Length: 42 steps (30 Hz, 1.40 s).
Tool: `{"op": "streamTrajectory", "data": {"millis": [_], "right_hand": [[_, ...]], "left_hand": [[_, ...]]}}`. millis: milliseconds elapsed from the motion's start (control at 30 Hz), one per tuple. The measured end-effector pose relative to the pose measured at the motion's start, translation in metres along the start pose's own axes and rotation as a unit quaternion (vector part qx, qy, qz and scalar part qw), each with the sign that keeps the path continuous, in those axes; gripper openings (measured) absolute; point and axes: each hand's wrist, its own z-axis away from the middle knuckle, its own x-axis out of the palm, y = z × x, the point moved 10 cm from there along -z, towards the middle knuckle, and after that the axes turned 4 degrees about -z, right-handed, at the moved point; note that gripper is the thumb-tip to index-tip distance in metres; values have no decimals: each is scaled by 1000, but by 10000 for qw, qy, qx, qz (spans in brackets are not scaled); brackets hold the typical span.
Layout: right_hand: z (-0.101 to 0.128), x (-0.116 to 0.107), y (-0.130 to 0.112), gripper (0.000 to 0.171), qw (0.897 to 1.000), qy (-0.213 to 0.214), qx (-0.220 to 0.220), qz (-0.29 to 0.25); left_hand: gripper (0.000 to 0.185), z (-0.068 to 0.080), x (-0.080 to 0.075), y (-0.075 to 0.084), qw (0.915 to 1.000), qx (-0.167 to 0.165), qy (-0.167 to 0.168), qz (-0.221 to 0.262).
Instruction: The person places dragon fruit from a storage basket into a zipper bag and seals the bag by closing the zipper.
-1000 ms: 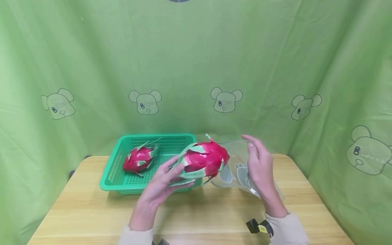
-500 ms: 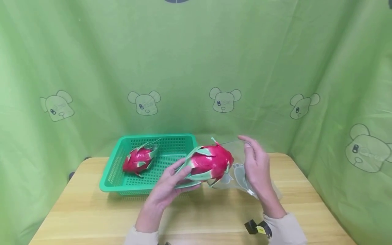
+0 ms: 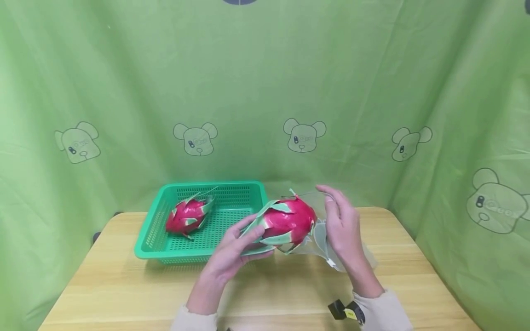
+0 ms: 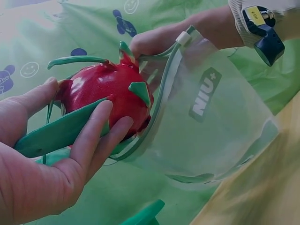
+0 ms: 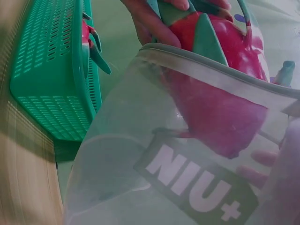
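My left hand (image 3: 242, 243) grips a red dragon fruit (image 3: 290, 223) with green scales from below, fingers curled round its stem end (image 4: 105, 89). The fruit's far end sits just inside the mouth of a clear zip bag (image 3: 320, 239) printed "NIU+" (image 4: 215, 122). My right hand (image 3: 339, 220) holds the bag's rim up at its top edge, and its fingers show through the plastic (image 5: 262, 164). Seen from the right wrist, the fruit (image 5: 220, 108) is partly behind the bag wall (image 5: 140, 159). A second dragon fruit (image 3: 188, 216) lies in the green basket (image 3: 155, 241).
The wooden table (image 3: 124, 294) carries the perforated green basket (image 5: 47, 70) at its back left. Green cloth with bear prints (image 3: 304, 133) hangs close behind and at both sides. A black and yellow device (image 3: 345, 311) is strapped to my right wrist.
My left hand has carried the dragon fruit right and slightly down, so its end now enters the bag's mouth. My right hand with the bag has shifted a little to the left.
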Motion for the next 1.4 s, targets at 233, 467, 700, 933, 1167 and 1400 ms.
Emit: {"op": "streamTrajectory", "data": {"millis": [233,467,700,933,1167,1400], "right_hand": [[0,2,-3,36,9998,-14,-139,-103],[2,7,-6,34,9993,-84,-315,-156],[4,10,-5,34,9988,-186,-373,-240],[7,14,-8,33,9971,-380,-500,-433],[10,21,-18,33,9925,-592,-944,-497],[16,28,-21,35,9886,-861,-1140,-478]], "left_hand": [[63,-2,1,-3,9998,6,63,-205],[62,-3,2,-5,9992,56,148,-363],[62,-5,3,-11,9990,-3,181,-416],[60,-7,5,-15,9990,-9,220,-381],[60,-8,4,-17,9984,30,405,-392],[63,-9,3,-20,9967,77,658,-477]]}}
